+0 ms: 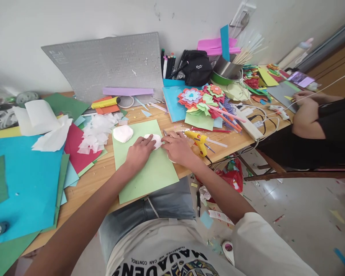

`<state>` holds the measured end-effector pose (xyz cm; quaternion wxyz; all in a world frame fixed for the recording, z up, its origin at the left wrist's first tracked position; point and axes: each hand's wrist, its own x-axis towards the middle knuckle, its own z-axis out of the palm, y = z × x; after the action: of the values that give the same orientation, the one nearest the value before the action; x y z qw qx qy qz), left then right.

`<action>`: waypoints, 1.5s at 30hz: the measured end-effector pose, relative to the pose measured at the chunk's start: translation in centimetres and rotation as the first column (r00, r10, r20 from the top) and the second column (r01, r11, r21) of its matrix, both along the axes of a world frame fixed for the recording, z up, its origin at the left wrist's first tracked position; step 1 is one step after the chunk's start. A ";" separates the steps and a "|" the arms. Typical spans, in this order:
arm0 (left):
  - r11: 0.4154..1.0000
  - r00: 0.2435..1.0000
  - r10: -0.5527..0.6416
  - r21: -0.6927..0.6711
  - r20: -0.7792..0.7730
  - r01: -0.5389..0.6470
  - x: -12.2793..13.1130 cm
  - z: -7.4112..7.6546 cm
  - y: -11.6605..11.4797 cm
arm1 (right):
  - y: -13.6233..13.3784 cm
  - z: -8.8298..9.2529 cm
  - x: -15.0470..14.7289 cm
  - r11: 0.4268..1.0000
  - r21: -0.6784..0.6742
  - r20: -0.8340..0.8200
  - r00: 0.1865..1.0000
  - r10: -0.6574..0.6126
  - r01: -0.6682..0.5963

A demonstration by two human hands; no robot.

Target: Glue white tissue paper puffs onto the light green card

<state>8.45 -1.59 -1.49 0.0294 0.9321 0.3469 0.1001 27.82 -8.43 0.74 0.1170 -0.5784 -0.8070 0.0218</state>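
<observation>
A light green sheet of paper (149, 172) lies on the wooden table (97, 174) in front of me. On its far end sit two white tissue-paper lumps. My left hand (138, 153) rests on the sheet with its fingers pressed against the nearer white lump (156, 140). My right hand (176, 147) meets it from the other side, fingertips pinching the same lump. The second white lump (122, 133) lies untouched a little to the left. A yellow glue gun (199, 142) lies just right of my right hand.
Loose white tissue scraps (96, 132), red, blue and green sheets cover the table's left. A grey cutting mat (109, 65) leans on the wall. Paper flowers (202, 99), a power strip (248, 124) and cables lie to the right, where another person's arm (307, 115) rests.
</observation>
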 end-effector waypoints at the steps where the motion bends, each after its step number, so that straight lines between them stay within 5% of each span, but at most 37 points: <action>1: 1.000 1.000 0.010 -0.005 0.020 -0.010 0.1 -0.1 0.1 | 0.1 -0.1 0.0 1.000 0.014 -0.032 0.999 0.000 0.001; 7: 0.999 0.975 0.003 -0.045 0.220 0.008 -0.9 -0.6 0.0 | 0.5 -1.6 -0.3 0.988 0.034 -0.145 0.977 0.154 -0.151; 11: 0.999 0.937 0.030 0.011 0.349 -0.036 -2.7 -0.5 -0.3 | 1.0 -1.4 -0.8 0.996 0.047 -0.250 0.965 0.079 -0.070; 17: 0.999 0.969 -0.006 -0.037 0.246 0.015 -2.8 -1.0 -0.1 | 2.6 -0.1 -2.4 0.999 -0.042 -0.180 0.984 -0.002 -0.006; 24: 0.998 0.971 0.065 -0.030 0.230 -0.060 -2.2 -0.9 0.0 | 3.6 0.2 -2.5 0.995 -0.099 -0.123 0.992 -0.007 -0.005; 29: 0.987 0.983 -0.051 -0.144 0.175 0.077 -1.8 -0.3 1.3 | 3.6 -0.2 -1.8 0.997 -0.074 -0.150 0.988 0.019 -0.030; 41: 0.969 0.970 -0.059 -0.221 0.238 0.113 -1.9 -0.6 1.8 | 3.9 0.9 -1.0 0.985 -0.142 -0.131 0.988 0.081 -0.100; 45: 0.977 0.971 0.010 -0.208 0.240 0.041 -1.4 -0.9 1.6 | 4.1 0.4 -0.9 0.989 -0.132 -0.171 0.985 0.038 -0.061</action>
<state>7.08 -0.02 -2.35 0.1709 0.9075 0.3420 0.1742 26.95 -4.37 1.16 0.1442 -0.5609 -0.8050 0.1288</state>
